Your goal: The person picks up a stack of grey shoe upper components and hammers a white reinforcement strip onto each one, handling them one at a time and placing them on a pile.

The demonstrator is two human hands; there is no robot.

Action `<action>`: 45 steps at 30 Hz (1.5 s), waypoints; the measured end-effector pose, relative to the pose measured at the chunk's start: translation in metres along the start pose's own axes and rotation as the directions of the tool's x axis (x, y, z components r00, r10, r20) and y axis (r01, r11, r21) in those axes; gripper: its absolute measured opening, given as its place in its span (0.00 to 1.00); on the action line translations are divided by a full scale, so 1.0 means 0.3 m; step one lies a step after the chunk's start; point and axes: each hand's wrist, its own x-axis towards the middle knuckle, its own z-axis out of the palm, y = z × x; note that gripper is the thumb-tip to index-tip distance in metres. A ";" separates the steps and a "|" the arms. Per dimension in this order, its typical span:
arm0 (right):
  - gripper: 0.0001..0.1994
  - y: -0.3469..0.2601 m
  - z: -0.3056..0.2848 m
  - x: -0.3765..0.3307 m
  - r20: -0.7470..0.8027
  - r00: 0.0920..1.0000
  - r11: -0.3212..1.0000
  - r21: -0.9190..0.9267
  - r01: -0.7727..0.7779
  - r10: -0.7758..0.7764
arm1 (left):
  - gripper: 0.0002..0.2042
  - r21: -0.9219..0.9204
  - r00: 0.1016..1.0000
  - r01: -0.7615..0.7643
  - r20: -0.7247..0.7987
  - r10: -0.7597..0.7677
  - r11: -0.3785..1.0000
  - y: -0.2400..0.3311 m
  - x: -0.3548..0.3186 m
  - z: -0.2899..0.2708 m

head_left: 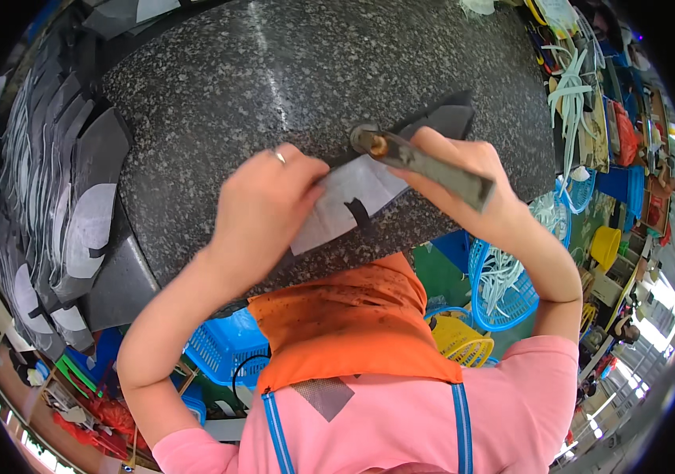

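On the speckled dark stone slab (pixel 219 87) lies a flat dark piece with a pale grey panel (pixel 357 189) and a small black tab (pixel 358 212). My left hand (pixel 266 197), with a ring on one finger, pinches the piece's left end by its upper edge. My right hand (pixel 464 178) is wrapped round the handle of a hammer (pixel 432 166). The hammer's round metal head is at the piece's upper edge, to the right of my left fingertips; whether it touches I cannot tell. Behind my right hand the piece's dark pointed end (pixel 452 118) shows.
Overlapping stacks of similar dark pieces (pixel 100 158) lie along the left. Blue baskets (pixel 503 304) with pale strips stand below the slab at right, near a yellow basket (pixel 464 341). More pale strips (pixel 571 95) hang at the right edge. A blue crate (pixel 227 347) sits lower left.
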 end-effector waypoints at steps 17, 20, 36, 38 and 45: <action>0.11 -0.158 0.062 0.083 0.227 0.973 0.998 0.036 -0.048 0.039 | 0.09 0.047 0.986 -0.143 -0.075 0.146 0.989 -0.073 -0.141 -0.050; 0.09 -0.194 0.085 0.089 0.151 0.987 0.997 -0.048 0.065 -0.057 | 0.09 0.073 0.992 -0.118 -0.025 0.121 0.990 -0.077 -0.165 -0.083; 0.09 -0.301 0.172 0.122 0.266 0.935 0.904 -0.295 0.310 -0.234 | 0.10 0.079 0.991 -0.047 -0.119 0.056 0.996 -0.112 -0.358 -0.166; 0.12 -0.332 0.177 0.140 0.258 0.912 0.894 -0.236 0.380 -0.319 | 0.10 0.135 0.991 -0.048 -0.116 0.064 0.990 -0.092 -0.365 -0.175; 0.09 -0.329 0.191 0.148 0.244 0.950 0.969 -0.099 0.225 -0.196 | 0.13 0.122 0.955 0.146 -0.278 -0.108 0.982 -0.083 -0.432 -0.167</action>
